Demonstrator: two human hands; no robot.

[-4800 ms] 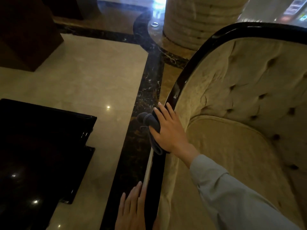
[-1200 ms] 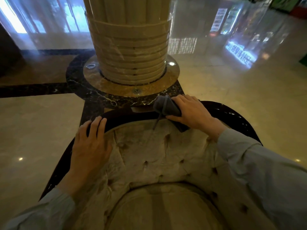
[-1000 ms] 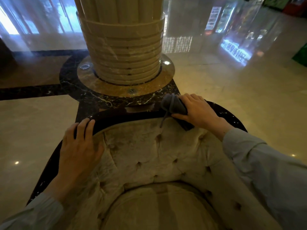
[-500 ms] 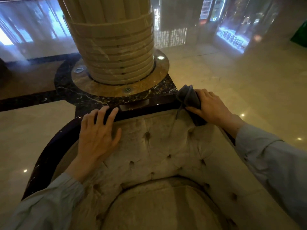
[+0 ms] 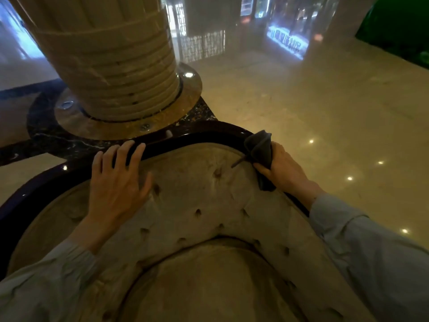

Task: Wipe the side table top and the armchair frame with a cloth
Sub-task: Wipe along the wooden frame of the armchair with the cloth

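Observation:
The armchair's glossy dark frame [image 5: 199, 137] curves around the top of the tufted beige backrest [image 5: 204, 196]. My right hand [image 5: 284, 169] presses a dark grey cloth [image 5: 261, 149] onto the frame at the back's right shoulder. Part of the cloth hangs down over the upholstery edge. My left hand [image 5: 116, 180] lies flat with fingers spread on the backrest, its fingertips over the frame's top left. The side table is out of view.
A ribbed cream column [image 5: 109, 56] on a round marble base [image 5: 130, 126] stands just behind the chair. Polished beige floor [image 5: 325, 117] stretches to the right. The seat cushion [image 5: 209, 287] fills the bottom centre. Something green [image 5: 399, 24] sits far right.
My right hand has slid the cloth rightward along the frame, from the top centre to the right shoulder. My left hand has shifted right along the top of the back.

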